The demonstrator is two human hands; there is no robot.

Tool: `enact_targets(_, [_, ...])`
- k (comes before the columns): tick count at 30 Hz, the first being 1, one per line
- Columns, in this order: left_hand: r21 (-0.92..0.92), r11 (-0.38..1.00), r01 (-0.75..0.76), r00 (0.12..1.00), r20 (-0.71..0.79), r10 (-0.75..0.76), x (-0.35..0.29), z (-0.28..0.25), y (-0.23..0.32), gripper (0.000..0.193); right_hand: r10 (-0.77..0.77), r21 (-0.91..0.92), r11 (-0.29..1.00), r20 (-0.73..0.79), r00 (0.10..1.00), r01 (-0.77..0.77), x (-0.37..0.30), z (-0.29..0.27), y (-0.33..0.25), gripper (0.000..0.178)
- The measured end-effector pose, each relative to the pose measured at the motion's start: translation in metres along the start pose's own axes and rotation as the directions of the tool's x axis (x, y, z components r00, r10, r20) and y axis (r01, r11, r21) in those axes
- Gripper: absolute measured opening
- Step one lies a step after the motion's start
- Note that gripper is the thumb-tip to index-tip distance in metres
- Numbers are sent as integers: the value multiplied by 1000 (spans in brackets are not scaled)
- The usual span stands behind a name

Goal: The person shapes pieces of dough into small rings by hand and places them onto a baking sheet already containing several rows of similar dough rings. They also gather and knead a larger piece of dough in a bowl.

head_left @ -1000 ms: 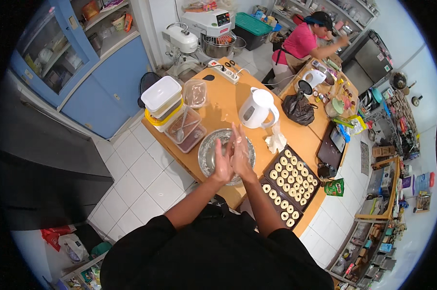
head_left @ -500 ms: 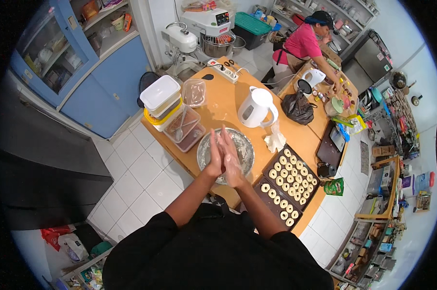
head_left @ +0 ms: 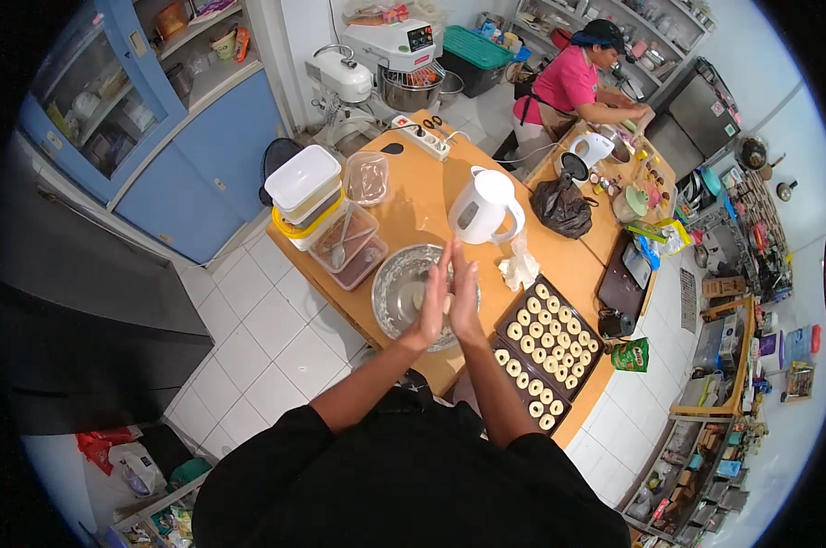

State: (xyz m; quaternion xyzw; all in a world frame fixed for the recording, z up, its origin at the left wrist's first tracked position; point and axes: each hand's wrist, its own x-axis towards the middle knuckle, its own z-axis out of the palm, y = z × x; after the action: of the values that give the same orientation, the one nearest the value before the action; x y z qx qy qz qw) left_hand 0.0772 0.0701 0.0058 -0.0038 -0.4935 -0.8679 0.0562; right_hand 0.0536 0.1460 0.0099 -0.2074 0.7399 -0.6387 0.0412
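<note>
Over the right side of a metal mixing bowl [head_left: 393, 315], my left hand [head_left: 431, 297] and my right hand [head_left: 466, 297] face each other palm to palm, fingers stretched forward. A small pale piece of dough [head_left: 448, 303] shows between the palms, mostly covered by them. More pale dough [head_left: 419, 298] lies in the bowl, whose inside is smeared with dough residue. To the right of my hands, a dark baking tray [head_left: 498, 340] carries several rows of pale ring-shaped pieces of dough.
Stacked plastic tubs [head_left: 305, 178] stand left of the bowl, and a white electric kettle [head_left: 486, 205] beyond it. Crumpled paper [head_left: 520, 267] lies by the tray. A black plastic bag [head_left: 562, 203] sits farther right. A person in pink [head_left: 568, 82] works at the far table end.
My hands have shifted right and slightly nearer, uncovering more of the bowl and the dough in it. The far person has straightened somewhat and brought both hands together.
</note>
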Motion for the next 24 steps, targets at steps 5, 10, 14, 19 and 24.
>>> enact_targets(5, [-84,992,95,995,24,-93,10,-22,-8,70,-94,86,993,104,990,85,0,9,-23,62])
enact_targets(10, [-136,989,59,997,47,-53,7,6,10,70,20,-130,991,50,999,-13,-1,-4,-3,64])
enact_targets(14, [66,993,-101,983,162,89,6,-9,-24,70,-47,-326,944,9,999,47,3,1,-42,65])
enact_targets(19, [-480,853,208,972,7,-233,20,4,17,78,-21,-400,916,58,998,42,-8,-3,-26,67])
enact_targets(24, [-373,908,191,980,132,-152,8,-12,-46,76,-27,-486,872,54,998,50,5,-7,-59,72])
